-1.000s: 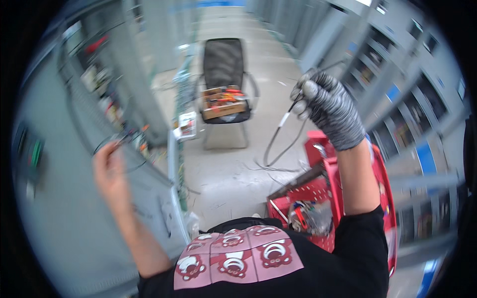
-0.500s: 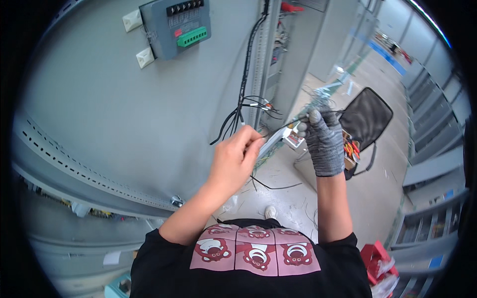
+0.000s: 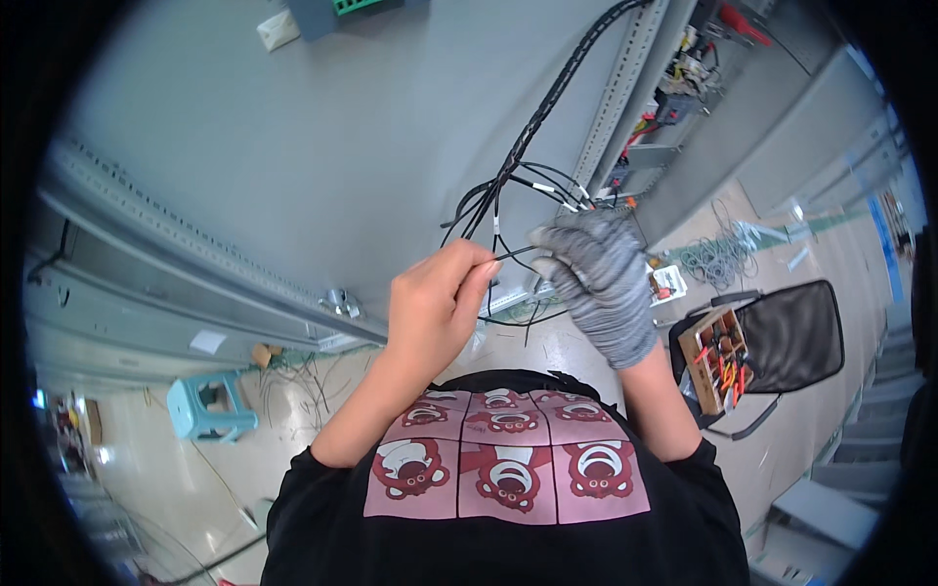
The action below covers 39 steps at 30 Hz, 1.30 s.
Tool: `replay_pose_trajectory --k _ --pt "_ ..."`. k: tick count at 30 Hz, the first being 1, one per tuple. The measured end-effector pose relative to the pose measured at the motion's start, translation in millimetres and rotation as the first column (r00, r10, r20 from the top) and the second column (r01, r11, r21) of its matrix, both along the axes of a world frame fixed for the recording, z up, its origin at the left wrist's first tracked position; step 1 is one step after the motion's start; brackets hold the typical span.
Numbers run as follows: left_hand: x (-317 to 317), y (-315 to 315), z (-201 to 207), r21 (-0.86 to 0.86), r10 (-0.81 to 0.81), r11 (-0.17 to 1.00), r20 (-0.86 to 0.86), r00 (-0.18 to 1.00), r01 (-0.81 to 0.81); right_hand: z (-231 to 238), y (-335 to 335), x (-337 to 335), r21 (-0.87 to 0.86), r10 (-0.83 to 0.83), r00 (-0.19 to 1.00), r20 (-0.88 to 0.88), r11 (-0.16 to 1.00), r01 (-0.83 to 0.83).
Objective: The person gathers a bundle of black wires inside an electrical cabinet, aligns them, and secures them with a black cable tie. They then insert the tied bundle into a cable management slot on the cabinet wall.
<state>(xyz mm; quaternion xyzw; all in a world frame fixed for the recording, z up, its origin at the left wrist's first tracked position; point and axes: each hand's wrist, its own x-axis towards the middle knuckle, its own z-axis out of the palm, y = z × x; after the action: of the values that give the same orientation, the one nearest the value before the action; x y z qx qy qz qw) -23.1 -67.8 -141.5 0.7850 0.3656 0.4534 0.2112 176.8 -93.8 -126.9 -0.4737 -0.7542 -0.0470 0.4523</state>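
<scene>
My bare left hand (image 3: 437, 293) pinches a thin black wire (image 3: 512, 254) between thumb and forefinger. In a grey knitted glove, my right hand (image 3: 594, 283) is closed on the same wire, a short way to the right. Just beyond my hands, a black wire bundle (image 3: 552, 103) in spiral wrap fans out into several loose ends, some with white marker sleeves (image 3: 543, 187). Behind them stands a large grey cabinet door panel (image 3: 342, 156). At its top edge a grey device with a green terminal block (image 3: 354, 5) is partly cut off.
To the right stands a black mesh chair (image 3: 796, 332) with a wooden box (image 3: 721, 361) of hand tools on it. A white tray (image 3: 668, 284) and tangled wire (image 3: 721, 256) lie beyond. At left on the floor is a light-blue stool (image 3: 212, 407). An open cabinet (image 3: 674, 107) holds wired parts.
The view has turned and tipped downward; the stool has come into sight. My right hand has come closer to my left, turning palm down, with the wire still held between them.
</scene>
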Motion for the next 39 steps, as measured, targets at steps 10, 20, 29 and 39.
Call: replay_pose_trajectory --k 10,20,29,39 --pt "29.3 6.7 3.0 0.001 0.234 0.971 0.161 0.959 -0.237 -8.6 49.0 9.6 0.116 0.115 0.993 -0.027 0.987 -0.111" --pt "35.1 53.1 -5.8 0.034 0.180 0.982 0.140 0.974 -0.186 -3.7 82.0 9.4 0.160 0.019 0.993 0.119 0.986 -0.039" --pt "14.9 60.4 14.1 -0.300 -0.013 0.953 0.072 0.997 0.034 13.1 73.6 7.8 0.074 0.103 0.974 0.202 0.990 -0.120" --pt "-10.4 82.1 58.3 -0.444 -0.482 0.771 0.064 0.874 0.457 33.7 62.6 12.6 0.073 0.195 0.966 0.168 0.975 -0.209"
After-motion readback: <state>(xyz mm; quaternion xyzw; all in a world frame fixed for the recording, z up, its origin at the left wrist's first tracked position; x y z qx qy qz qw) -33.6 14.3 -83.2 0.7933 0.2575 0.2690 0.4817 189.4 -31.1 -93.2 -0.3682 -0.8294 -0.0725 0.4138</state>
